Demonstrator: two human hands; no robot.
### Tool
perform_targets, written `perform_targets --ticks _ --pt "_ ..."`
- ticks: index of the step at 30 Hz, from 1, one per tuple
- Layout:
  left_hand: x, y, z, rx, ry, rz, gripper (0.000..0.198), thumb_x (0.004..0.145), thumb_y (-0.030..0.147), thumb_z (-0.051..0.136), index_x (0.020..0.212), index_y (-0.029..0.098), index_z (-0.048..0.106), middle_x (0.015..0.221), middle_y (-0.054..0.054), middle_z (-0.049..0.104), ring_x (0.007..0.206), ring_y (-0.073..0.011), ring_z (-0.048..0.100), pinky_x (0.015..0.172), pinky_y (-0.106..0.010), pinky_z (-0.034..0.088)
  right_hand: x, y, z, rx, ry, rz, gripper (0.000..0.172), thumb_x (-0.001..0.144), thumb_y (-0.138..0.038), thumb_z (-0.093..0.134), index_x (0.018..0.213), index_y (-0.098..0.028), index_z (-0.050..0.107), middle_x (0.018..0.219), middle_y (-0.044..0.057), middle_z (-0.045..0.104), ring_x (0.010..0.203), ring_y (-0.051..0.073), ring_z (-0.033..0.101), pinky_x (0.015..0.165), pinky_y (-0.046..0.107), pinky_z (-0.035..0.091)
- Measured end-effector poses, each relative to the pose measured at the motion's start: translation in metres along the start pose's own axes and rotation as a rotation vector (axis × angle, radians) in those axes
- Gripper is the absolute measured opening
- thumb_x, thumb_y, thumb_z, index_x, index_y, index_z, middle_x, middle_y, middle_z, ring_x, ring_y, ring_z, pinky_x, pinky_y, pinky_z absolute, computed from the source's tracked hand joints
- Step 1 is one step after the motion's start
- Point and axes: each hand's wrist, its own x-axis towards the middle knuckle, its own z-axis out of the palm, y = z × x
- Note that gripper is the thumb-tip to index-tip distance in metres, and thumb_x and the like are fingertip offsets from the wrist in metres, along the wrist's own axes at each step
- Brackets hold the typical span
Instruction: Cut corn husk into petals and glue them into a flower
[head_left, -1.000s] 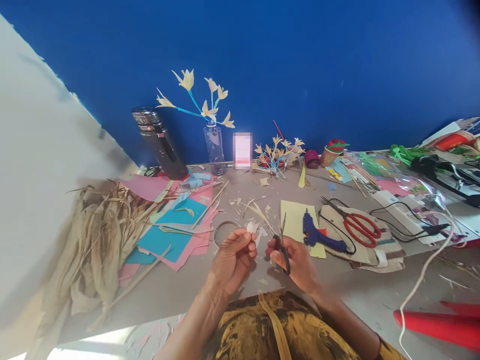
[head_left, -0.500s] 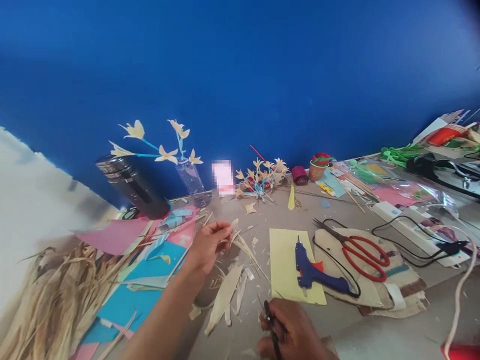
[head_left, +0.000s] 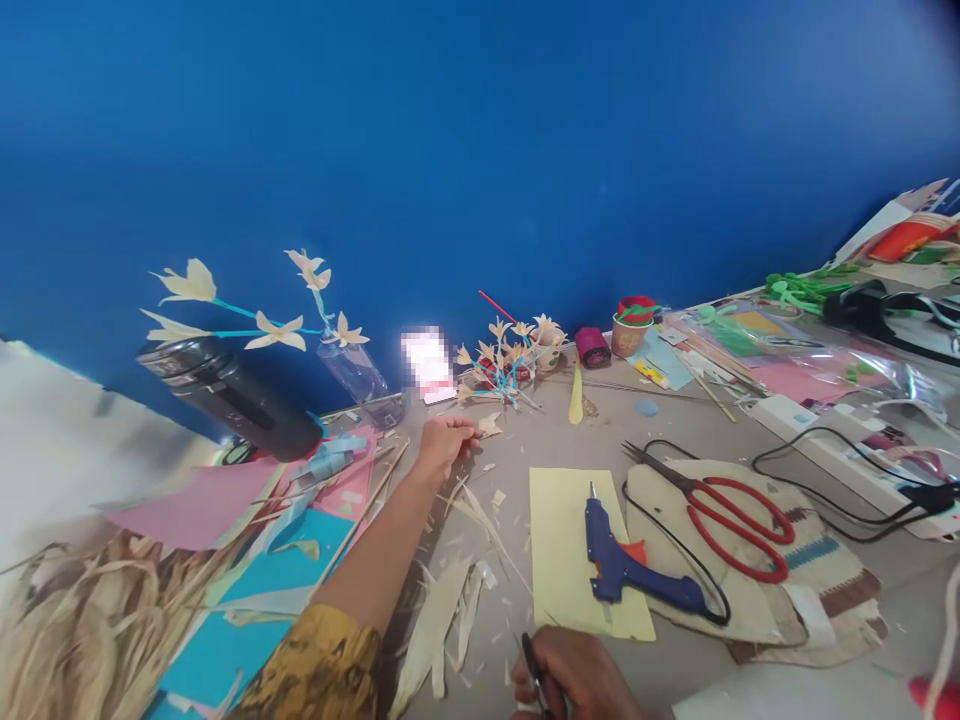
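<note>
My left hand (head_left: pixel 448 446) reaches forward over the table, its fingers curled together at the edge of a pale, star-shaped husk piece (head_left: pixel 490 424). Whatever is between the fingertips is hidden. Low in the view, my right hand (head_left: pixel 574 672) is closed around slim black-handled scissors (head_left: pixel 531 660), mostly covered by the fingers, with a thin tip pointing up and left. Between my hands lie cut husk strips (head_left: pixel 439 625) and small scraps. Beyond the left hand stands a bunch of pale husk flowers (head_left: pixel 510 365) on blue stems.
A blue glue gun (head_left: pixel 622 565) rests on yellow paper (head_left: pixel 559 520). Red-handled scissors (head_left: pixel 739 520) lie on a cloth to its right, near a white power strip (head_left: pixel 847 460). At left are a black flask (head_left: pixel 232 400), a clear bottle (head_left: pixel 352 380) with flowers, and dry husks (head_left: pixel 67 640).
My left hand has moved forward from above the husk strips to the star-shaped piece; the small pale piece at its fingertips no longer shows. My right hand still holds the scissors. The view has shifted slightly.
</note>
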Motion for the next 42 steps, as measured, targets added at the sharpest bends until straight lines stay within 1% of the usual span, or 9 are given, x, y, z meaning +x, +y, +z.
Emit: perform_targets --ticks 6,9,13,15,20,24,32,35,42 --pt "-0.058 0.025 -0.040 0.151 -0.017 0.087 0.010 0.069 0.017 0.070 0.079 0.014 0.069 0.070 -0.004 0.072 0.053 -0.0116 0.059 0.046 -0.021 0.039 0.002 0.003 0.002 0.063 0.015 -0.002 0.018 0.067 -0.030 0.078 0.079 -0.021 0.070 0.068 -0.001 0.069 0.051 0.010 0.051 0.050 0.019 0.036" --pt "-0.119 0.013 -0.059 0.209 -0.283 0.103 0.020 0.075 0.030 0.072 0.089 0.017 0.074 0.081 -0.006 0.074 0.065 -0.0146 0.062 0.060 -0.025 0.047 0.002 -0.002 0.000 0.178 0.102 -0.050 0.026 0.071 -0.042 0.077 0.076 -0.019 0.070 0.065 0.002 0.070 0.052 0.012 0.054 0.050 0.020 0.039" --pt "-0.184 -0.033 -0.055 -0.208 -0.793 0.021 0.058 0.067 0.051 0.083 0.113 0.017 0.072 0.110 -0.014 0.071 0.097 -0.0249 0.065 0.081 -0.033 0.051 0.007 -0.020 -0.016 0.386 0.090 -0.034 0.044 0.076 -0.059 0.072 0.068 -0.015 0.068 0.053 0.002 0.063 0.049 0.012 0.052 0.049 0.021 0.039" --pt "-0.200 -0.052 -0.046 -0.384 -0.880 -0.011 0.067 0.070 0.055 0.080 0.124 0.018 0.067 0.110 -0.014 0.069 0.089 -0.0240 0.067 0.083 -0.037 0.051 0.012 -0.032 -0.026 0.565 0.016 0.015 0.057 0.076 -0.070 0.066 0.062 -0.015 0.066 0.051 0.002 0.060 0.045 0.011 0.047 0.047 0.022 0.038" --pt "-0.212 -0.061 -0.037 -0.438 -0.750 -0.030 0.044 0.076 0.049 0.077 0.106 0.017 0.075 0.113 -0.014 0.068 0.074 -0.0169 0.064 0.072 -0.031 0.052 0.022 -0.060 -0.030 0.641 -0.180 0.035 0.054 0.069 -0.067 0.076 0.058 -0.014 0.065 0.055 0.000 0.056 0.048 0.011 0.048 0.047 0.022 0.039" --pt "-0.217 -0.065 -0.042 -0.504 -0.695 -0.043 0.032 0.077 0.046 0.077 0.075 0.014 0.078 0.120 -0.013 0.066 0.076 -0.0148 0.061 0.073 -0.029 0.051 0.023 -0.068 -0.018 0.632 -0.144 -0.022 0.051 0.062 -0.063 0.083 0.058 -0.015 0.066 0.069 0.000 0.055 0.067 0.015 0.054 0.056 0.023 0.043" --pt "-0.227 -0.076 -0.050 -0.744 -0.634 -0.087 0.029 0.078 0.045 0.076 0.075 0.016 0.074 0.115 -0.010 0.068 0.054 -0.0076 0.056 0.052 -0.024 0.043 0.021 -0.067 -0.018 0.800 -0.432 0.060 0.058 0.070 -0.068 0.075 0.085 -0.012 0.075 0.070 0.001 0.061 0.056 0.010 0.050 0.054 0.021 0.041" --pt "-0.229 -0.069 -0.056 -0.689 -0.580 0.003 0.028 0.083 0.044 0.071 0.075 0.017 0.072 0.111 -0.009 0.070 0.058 -0.0092 0.056 0.059 -0.026 0.047 0.022 -0.069 -0.013 0.819 -0.379 0.073 0.052 0.076 -0.062 0.073 0.085 -0.011 0.075 0.069 0.000 0.061 0.059 0.009 0.051 0.056 0.021 0.041" --pt "-0.220 -0.058 -0.086 -0.040 -0.412 0.102 0.037 0.084 0.045 0.065 0.112 0.021 0.069 0.116 -0.010 0.071 0.104 -0.0266 0.065 0.088 -0.035 0.050 0.014 -0.062 -0.021 0.352 0.084 0.055 0.023 0.086 -0.032 0.063 0.092 -0.013 0.075 0.080 0.004 0.069 0.069 0.014 0.059 0.062 0.024 0.048"
